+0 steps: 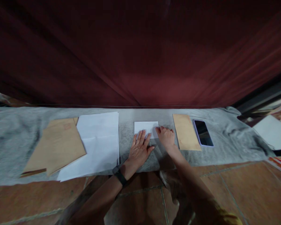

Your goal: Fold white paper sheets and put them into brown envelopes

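Note:
A folded sheet of white paper (146,125) lies on the grey cloth in front of me. My left hand (140,149) rests on its near edge with fingers spread and a dark watch on the wrist. At the right edge of the sheet is my right hand (166,136), fingers curled in and thumb on the paper. Just right of that hand lies a brown envelope (186,132). To the left, a stack of large white sheets (100,150) is partly covered by brown envelopes (63,143).
A phone with a lilac case (203,132) lies right of the single envelope. The grey cloth (234,137) is wrinkled at both ends. Dark red fabric (140,62) hangs behind it. Tiled floor (224,184) shows in front, and a white panel (273,131) stands far right.

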Action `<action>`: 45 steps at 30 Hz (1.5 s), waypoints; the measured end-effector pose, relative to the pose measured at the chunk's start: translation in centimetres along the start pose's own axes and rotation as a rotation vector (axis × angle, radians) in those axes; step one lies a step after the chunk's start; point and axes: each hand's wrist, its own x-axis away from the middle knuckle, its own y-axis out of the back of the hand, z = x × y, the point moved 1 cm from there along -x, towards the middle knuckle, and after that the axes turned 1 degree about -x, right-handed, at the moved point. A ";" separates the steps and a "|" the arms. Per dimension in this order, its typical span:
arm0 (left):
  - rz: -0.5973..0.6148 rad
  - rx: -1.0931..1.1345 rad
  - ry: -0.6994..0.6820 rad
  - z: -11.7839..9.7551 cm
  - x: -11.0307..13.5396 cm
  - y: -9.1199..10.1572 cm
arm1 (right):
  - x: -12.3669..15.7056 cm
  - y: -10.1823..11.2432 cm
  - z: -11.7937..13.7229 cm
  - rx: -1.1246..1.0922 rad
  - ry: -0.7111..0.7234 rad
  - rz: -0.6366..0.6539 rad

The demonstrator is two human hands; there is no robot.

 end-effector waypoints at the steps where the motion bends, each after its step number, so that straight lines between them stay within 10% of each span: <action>1: 0.001 0.000 0.000 0.0 0.0 0.0 | 0.0 0.0 0.0 0.000 0.002 -0.002; 10: 0.002 -0.004 -0.011 0.2 0.1 0.0 | 0.4 1.7 0.2 -0.051 -0.024 -0.065; 21: 0.068 0.007 -0.091 0.2 0.0 0.0 | 1.7 -1.8 4.7 -0.431 0.506 -0.014; 45: -0.040 0.016 0.189 2.1 -3.9 0.0 | 1.9 -3.1 2.7 -0.155 0.348 -0.135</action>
